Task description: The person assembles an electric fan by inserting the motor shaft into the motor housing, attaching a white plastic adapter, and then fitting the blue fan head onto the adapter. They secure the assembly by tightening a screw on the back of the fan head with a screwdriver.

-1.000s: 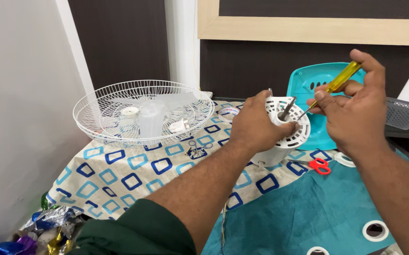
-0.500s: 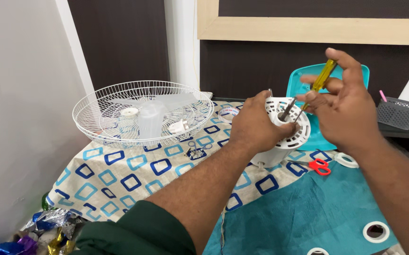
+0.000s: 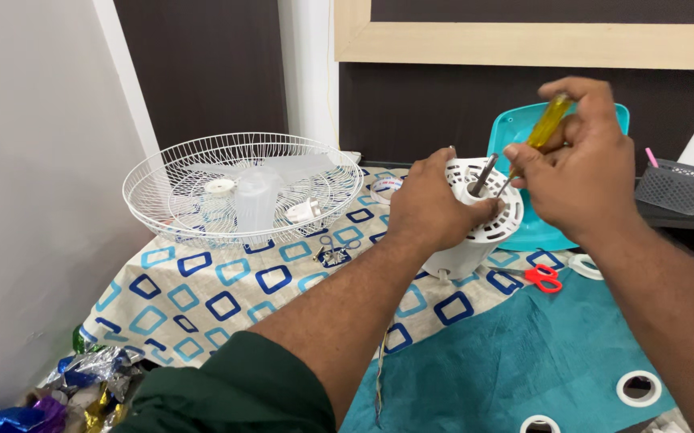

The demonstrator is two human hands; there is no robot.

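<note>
Now screwdriver (image 3: 536, 141) in right hand (image 3: 583, 172), steeply tilted, tip down-left into motor housing (image 3: 479, 216).

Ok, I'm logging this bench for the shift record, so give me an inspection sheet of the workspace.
Surface: table under patterned cloth, teal cloth at the front.
Job's things: white fan motor housing; yellow-handled screwdriver, tip down in it.
Clutter: wire fan guard holding fan blades, red scissors, small hardware, foil wrappers.
Hands: left hand grips the housing; right hand holds the screwdriver.
Cables: thin wires hanging below the housing.
Surroundings: teal cover, grey basket, dark wall.
</note>
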